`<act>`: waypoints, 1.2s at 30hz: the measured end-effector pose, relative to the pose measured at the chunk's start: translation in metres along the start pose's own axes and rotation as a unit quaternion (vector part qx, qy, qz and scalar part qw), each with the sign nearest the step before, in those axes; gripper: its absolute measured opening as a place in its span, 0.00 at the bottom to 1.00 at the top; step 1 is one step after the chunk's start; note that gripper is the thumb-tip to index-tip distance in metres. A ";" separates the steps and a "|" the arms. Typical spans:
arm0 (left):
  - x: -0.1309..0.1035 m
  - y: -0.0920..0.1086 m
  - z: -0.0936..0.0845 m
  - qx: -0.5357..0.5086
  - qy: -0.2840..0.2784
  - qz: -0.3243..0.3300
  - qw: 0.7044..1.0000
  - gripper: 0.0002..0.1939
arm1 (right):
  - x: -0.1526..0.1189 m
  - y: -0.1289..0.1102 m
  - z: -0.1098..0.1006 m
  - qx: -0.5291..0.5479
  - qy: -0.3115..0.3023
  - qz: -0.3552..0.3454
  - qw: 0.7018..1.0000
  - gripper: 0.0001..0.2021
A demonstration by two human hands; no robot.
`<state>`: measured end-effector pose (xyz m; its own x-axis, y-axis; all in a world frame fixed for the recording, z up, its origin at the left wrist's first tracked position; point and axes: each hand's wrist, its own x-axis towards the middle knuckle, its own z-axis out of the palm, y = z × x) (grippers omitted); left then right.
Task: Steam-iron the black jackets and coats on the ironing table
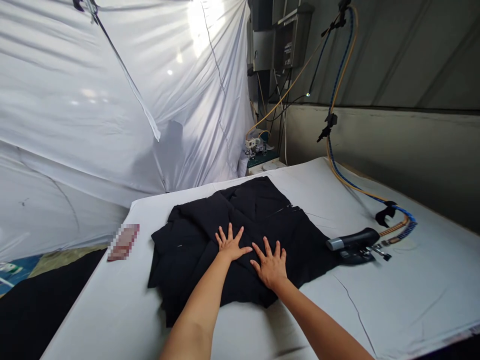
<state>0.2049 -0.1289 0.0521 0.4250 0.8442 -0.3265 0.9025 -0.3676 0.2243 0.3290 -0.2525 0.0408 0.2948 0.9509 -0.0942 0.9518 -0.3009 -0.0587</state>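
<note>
A black garment (pixel 195 220) lies crumpled and partly folded over itself on a white-covered table (pixel 123 310). Flat on its middle rests my left hand (pixel 230 246), fingers spread. My right hand (pixel 270 265) lies just to the right and a little lower, also with fingers apart on the black cloth. Neither hand holds anything; the two thumbs are close to each other. At the garment's right edge sits a steam iron (pixel 354 245) with a dark handle, joined to a blue and an orange hose.
The hoses (pixel 332 160) hang from above and curve down to the table's right side. A pixelated reddish item (pixel 125 242) lies at the left edge. White sheeting (pixel 93 100) hangs behind; dark cloth (pixel 48 295) is at lower left. Electrical boxes (pixel 294 37) stand at the back.
</note>
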 end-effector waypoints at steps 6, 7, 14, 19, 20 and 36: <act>-0.014 0.032 0.008 0.025 0.076 -0.044 0.996 0.43 | 0.004 0.005 -0.004 0.011 -0.033 -0.014 0.999 0.31; -0.019 0.037 0.014 0.018 0.090 -0.045 0.995 0.41 | 0.005 0.006 -0.004 0.008 -0.037 -0.016 0.999 0.31; -0.033 0.043 0.025 -0.030 0.071 -0.043 0.996 0.34 | 0.002 0.005 -0.001 0.021 -0.025 -0.039 0.999 0.31; -0.040 0.045 0.013 -0.018 0.077 -0.044 0.996 0.34 | 0.017 0.048 -0.042 0.127 -0.100 -0.137 0.977 0.28; -0.043 0.047 0.014 -0.017 0.081 -0.038 0.996 0.34 | 0.023 0.069 -0.056 0.146 -0.090 -0.169 0.971 0.27; -0.046 0.068 0.035 -0.045 0.052 -0.056 0.996 0.45 | 0.052 0.273 -0.131 0.045 -0.123 0.068 0.989 0.27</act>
<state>0.2491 -0.2068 0.0504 0.3090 0.9153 -0.2582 0.9317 -0.2369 0.2752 0.6147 -0.2761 0.1497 0.3787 0.8583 -0.3463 0.8905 -0.4398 -0.1162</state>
